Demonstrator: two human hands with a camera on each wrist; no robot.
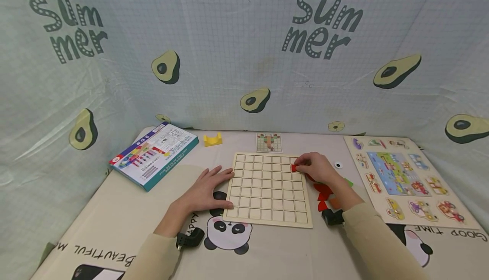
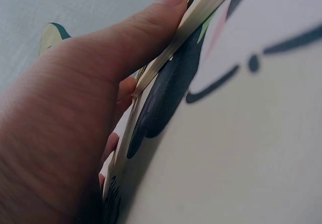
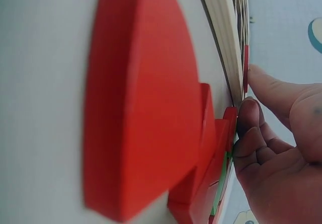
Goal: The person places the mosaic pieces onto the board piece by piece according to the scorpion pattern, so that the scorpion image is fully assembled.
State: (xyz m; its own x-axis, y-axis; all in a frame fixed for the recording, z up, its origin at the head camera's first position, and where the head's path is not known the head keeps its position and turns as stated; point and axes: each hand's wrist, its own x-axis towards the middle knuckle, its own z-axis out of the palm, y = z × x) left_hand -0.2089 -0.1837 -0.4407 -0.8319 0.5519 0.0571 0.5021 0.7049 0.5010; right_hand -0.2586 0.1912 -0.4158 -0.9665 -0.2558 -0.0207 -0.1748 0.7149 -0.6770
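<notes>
A wooden grid board (image 1: 267, 189) lies flat in front of me. My left hand (image 1: 208, 190) rests at its left edge, fingers spread and thumb on the near part of the frame. In the left wrist view, the thumb lies along the board's side. At the board's far right corner my right hand (image 1: 316, 168) pinches a small red square piece (image 1: 293, 168) with its fingertips, over a cell in the right-hand column. From the right wrist, the red piece (image 3: 246, 68) shows at a fingertip, with other fingers curled beside the board's edge.
Loose red pieces (image 1: 323, 191), an orange piece (image 1: 335, 203) and a round eye piece (image 1: 338, 165) lie right of the board. A pattern card (image 1: 269, 143) and a yellow holder (image 1: 212, 139) stand behind. A box (image 1: 154, 155) is left, a picture puzzle (image 1: 412, 182) right.
</notes>
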